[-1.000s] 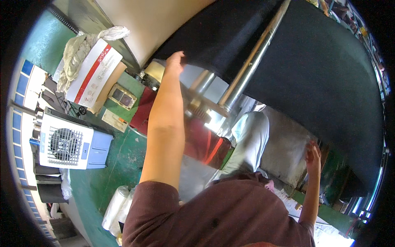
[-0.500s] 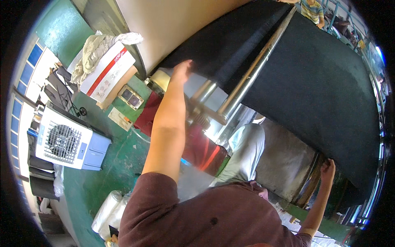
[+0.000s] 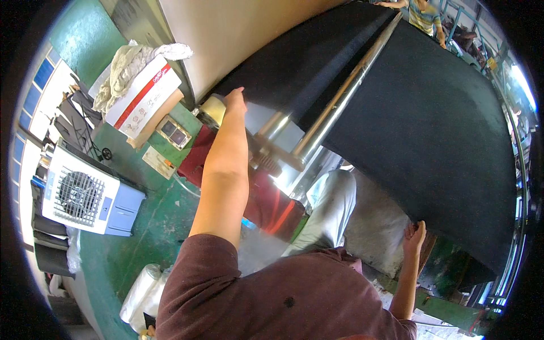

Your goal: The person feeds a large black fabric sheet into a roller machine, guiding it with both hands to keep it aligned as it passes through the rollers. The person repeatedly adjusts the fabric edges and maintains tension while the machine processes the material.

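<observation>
A wide black sheet, fabric-like, spreads over the right side and passes by a shiny metal roller. At its near edge my right hand is closed, with the edge pinched between fingers and thumb. My left arm reaches forward past the roller's end. There my left hand lies by the edge of the black sheet's far stretch, its fingers stretched out; whether they touch it is unclear. Below the left hand is a shorter metal bar end beside a gear.
Across the machine a person in a striped top has a hand at the sheet's far end. To the left are a white carton with cloth, a control box with two dark buttons, an air cooler and plastic-wrapped rolls.
My right hand has slid leftward along the sheet's near edge. My left hand has shifted slightly left. The whole view has moved a little.
</observation>
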A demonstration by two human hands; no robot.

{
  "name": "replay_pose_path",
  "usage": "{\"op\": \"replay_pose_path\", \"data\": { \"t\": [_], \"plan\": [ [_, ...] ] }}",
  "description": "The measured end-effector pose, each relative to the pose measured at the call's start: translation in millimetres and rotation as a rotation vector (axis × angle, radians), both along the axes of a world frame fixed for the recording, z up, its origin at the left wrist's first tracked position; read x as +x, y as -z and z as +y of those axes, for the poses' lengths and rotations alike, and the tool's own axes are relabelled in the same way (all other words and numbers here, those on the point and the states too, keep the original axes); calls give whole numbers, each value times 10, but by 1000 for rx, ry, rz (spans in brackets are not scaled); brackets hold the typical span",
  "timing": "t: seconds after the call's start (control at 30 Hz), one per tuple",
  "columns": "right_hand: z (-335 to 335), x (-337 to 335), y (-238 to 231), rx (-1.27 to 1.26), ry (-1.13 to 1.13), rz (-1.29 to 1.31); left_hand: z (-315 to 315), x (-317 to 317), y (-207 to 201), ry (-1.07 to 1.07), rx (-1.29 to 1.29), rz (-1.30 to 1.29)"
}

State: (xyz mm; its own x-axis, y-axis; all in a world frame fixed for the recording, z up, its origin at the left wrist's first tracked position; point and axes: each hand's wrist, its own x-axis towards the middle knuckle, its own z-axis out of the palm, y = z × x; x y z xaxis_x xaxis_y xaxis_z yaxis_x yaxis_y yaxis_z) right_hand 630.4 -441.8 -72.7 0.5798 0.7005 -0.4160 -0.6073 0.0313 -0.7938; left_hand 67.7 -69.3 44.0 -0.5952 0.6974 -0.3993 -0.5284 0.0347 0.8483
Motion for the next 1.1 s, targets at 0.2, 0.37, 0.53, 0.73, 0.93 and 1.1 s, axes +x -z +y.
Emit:
{"op": "replay_pose_path", "data": {
  "t": [0.2, 0.37, 0.53, 0.73, 0.93, 1.1],
  "plan": [
    [97, -539, -85, -28, -130, -11, 227, -163, 304, 122, 92, 80],
    [191, -920, -148, 56, -407, -69, 166, -283, 294, -157, -80, 64],
    [351, -1086, 21, 68, -484, -73, 8, -64, 70, 281, -63, 168],
    [585, -1389, 6, 127, -579, -70, 73, -285, 174, -80, -116, 93],
    [778, -1692, -239, 42, -652, -180, -30, -15, 44, 193, -76, 251],
    [920, -1968, -323, 29, -713, -217, 54, -192, 126, -160, -134, 74]
  ]
}}
